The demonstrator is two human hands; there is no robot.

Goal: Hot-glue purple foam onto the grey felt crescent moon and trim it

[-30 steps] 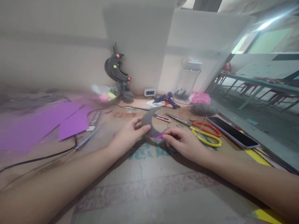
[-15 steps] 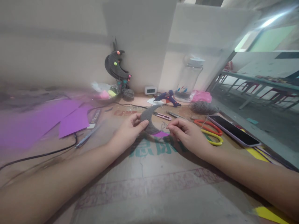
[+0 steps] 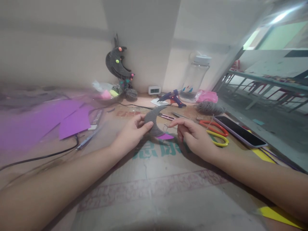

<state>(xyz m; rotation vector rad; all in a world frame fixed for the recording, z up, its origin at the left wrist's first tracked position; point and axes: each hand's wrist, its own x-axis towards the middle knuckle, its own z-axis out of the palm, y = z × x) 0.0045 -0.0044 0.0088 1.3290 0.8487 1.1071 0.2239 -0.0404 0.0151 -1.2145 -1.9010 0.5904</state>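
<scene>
My left hand (image 3: 131,133) pinches a crescent moon shape (image 3: 154,121) wrapped in grey yarn, holding it upright just above the cardboard-covered table (image 3: 154,186). A purple tip of the crescent (image 3: 165,137) shows bare at its lower end. My right hand (image 3: 192,134) is beside that lower end, its fingers closed on a thin strand of grey yarn (image 3: 166,127) that runs toward a grey yarn ball (image 3: 207,108) at the back right.
Red and yellow scissors (image 3: 215,133) and a phone (image 3: 239,131) lie right of my right hand. A blue glue gun (image 3: 171,98), a clear jar (image 3: 194,78), a small clock (image 3: 154,90) and a finished dark moon ornament (image 3: 118,64) stand at the back. Purple sheets (image 3: 48,122) and a black cable (image 3: 48,155) lie left.
My right hand has lifted from the crescent's lower end and moved slightly right, drawing the yarn strand with it. My left hand keeps the crescent almost still.
</scene>
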